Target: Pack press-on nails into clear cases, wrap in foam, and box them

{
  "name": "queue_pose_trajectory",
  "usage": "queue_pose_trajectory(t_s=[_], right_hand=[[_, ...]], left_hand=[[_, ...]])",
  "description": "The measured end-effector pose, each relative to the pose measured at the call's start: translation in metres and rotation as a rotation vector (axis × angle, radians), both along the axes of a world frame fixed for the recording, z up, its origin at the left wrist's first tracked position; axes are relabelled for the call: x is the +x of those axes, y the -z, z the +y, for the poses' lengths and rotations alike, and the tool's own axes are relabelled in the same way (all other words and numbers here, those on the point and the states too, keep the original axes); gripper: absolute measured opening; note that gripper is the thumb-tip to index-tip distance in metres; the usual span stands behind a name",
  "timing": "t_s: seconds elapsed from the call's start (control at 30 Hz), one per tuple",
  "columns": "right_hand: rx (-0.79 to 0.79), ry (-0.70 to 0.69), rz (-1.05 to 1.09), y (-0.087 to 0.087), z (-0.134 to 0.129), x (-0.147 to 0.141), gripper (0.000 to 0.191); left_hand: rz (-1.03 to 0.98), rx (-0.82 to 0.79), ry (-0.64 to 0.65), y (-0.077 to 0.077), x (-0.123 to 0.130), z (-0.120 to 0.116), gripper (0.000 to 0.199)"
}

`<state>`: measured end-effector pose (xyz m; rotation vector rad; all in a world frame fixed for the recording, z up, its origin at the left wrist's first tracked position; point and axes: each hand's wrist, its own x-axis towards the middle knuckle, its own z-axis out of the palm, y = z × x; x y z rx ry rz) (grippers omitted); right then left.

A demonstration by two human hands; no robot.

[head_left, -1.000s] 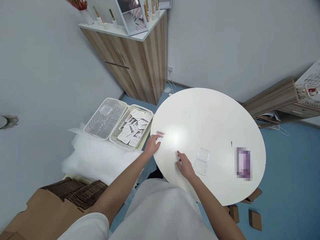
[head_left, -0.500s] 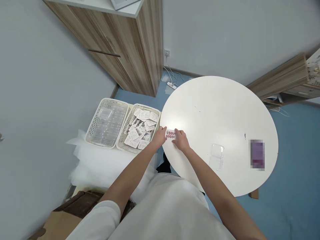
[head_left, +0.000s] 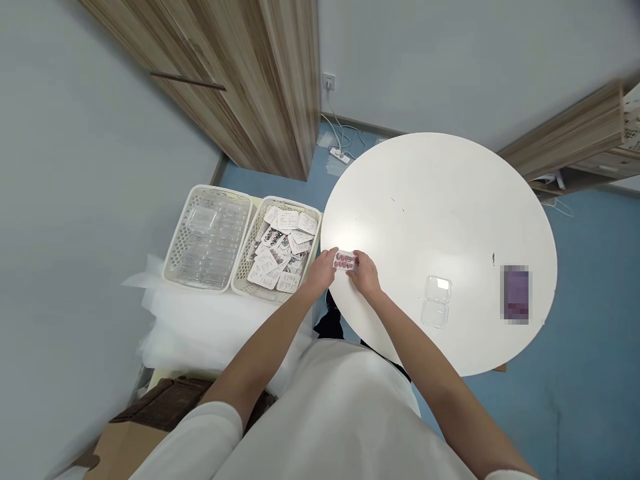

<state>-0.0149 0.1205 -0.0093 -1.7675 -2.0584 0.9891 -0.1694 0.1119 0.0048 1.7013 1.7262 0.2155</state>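
A small white card (head_left: 345, 261) bearing two rows of glossy red-and-pink shapes, perhaps false nails, is held flat over the left edge of the round table. My left hand (head_left: 321, 272) pinches its left end, fingers closed. On the right end, my right hand (head_left: 365, 272) grips it between thumb and fingers. Farther right on the tabletop lies an opened clear plastic clamshell box (head_left: 436, 313), with neither hand touching it. Left of my left hand stands a white basket (head_left: 243, 270) heaped with printed cards, some showing dark shapes.
Another white basket (head_left: 173, 243) contains clear plastic boxes. Both baskets stand beside white wrapping sheet (head_left: 195, 327). A pixelated purple item (head_left: 516, 293) lies on the right of the white round table (head_left: 430, 180). A power strip (head_left: 339, 156) lies on the floor near a wooden cabinet (head_left: 240, 87).
The view has shifted slightly, with the cabinet higher in the picture. Both hands still hold the card, which now looks tilted a little differently.
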Motion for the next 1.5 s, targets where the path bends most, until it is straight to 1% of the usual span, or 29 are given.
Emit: queue_pose_trajectory(t_s=[0.13, 0.23, 0.33, 0.43, 0.6, 0.7, 0.8, 0.93, 1.03, 1.13, 1.3, 1.5], right_hand=[[-0.005, 0.022, 0.058, 0.001, -0.005, 0.002, 0.053], [-0.023, 0.014, 0.113, -0.001, -0.007, 0.009, 0.055], [-0.045, 0.008, 0.178, -0.006, -0.010, 0.019, 0.057], [-0.045, 0.005, 0.236, -0.014, -0.017, 0.033, 0.059], [-0.017, -0.034, 0.283, -0.032, -0.034, 0.068, 0.065], [0.003, -0.051, 0.281, -0.040, -0.049, 0.098, 0.069], [0.021, -0.047, 0.284, -0.044, -0.067, 0.134, 0.069], [0.018, -0.011, 0.288, -0.040, -0.092, 0.184, 0.065], [0.005, 0.014, 0.279, -0.033, -0.107, 0.216, 0.063], [0.010, 0.010, 0.234, -0.025, -0.117, 0.241, 0.061], [0.034, -0.019, 0.139, -0.012, -0.121, 0.266, 0.060], [0.003, -0.019, 0.100, -0.002, -0.113, 0.279, 0.061]], left_hand=[[-0.035, 0.007, -0.024, -0.004, 0.001, -0.005, 0.058], [-0.114, 0.010, -0.013, -0.006, 0.000, -0.008, 0.062], [-0.180, 0.038, 0.001, -0.009, 0.002, -0.012, 0.063], [-0.205, 0.063, 0.002, -0.014, 0.010, -0.018, 0.061], [-0.238, 0.084, 0.038, -0.026, 0.037, -0.030, 0.061], [-0.252, 0.103, 0.083, -0.033, 0.062, -0.040, 0.061], [-0.258, 0.099, 0.138, -0.038, 0.092, -0.052, 0.062], [-0.251, 0.082, 0.202, -0.039, 0.136, -0.070, 0.061], [-0.221, 0.056, 0.246, -0.035, 0.166, -0.081, 0.062], [-0.187, 0.025, 0.274, -0.030, 0.189, -0.089, 0.061], [-0.106, -0.018, 0.289, -0.021, 0.214, -0.095, 0.059], [-0.007, -0.078, 0.309, -0.016, 0.231, -0.084, 0.062]])
